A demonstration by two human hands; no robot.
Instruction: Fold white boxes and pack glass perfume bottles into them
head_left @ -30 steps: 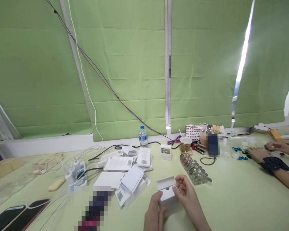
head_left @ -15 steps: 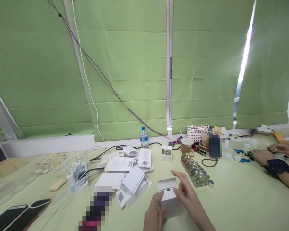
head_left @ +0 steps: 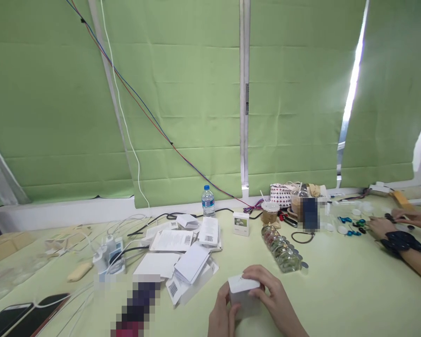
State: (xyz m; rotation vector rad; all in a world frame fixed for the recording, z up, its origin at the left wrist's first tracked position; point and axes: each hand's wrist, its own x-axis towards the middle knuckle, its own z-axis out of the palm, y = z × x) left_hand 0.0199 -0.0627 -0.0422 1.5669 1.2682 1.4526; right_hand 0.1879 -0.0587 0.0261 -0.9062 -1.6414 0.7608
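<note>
Between my two hands, near the front of the table, is a small white cardboard box (head_left: 244,299). My left hand (head_left: 221,311) grips its left side with thumb and fingers. My right hand (head_left: 272,295) is closed around the right side and top edge, its fingers resting on the folded-down flap. Beyond the hands stands a similar white box (head_left: 241,224) with a plant picture on its front. A row of clear round containers (head_left: 282,249) with red and green contents lies to the right of it.
White cartons and flat packets (head_left: 192,262) are piled to the left. A water bottle (head_left: 208,201) and a lidded cup (head_left: 270,212) stand at the back. Phones (head_left: 10,318) and a cabled power strip (head_left: 112,257) lie left. At right, another person's hands (head_left: 382,228) handle small parts.
The box's top flap was raised and is now folded down. My right hand's fingers have moved from beside the opening onto the top. The view has shifted slightly.
</note>
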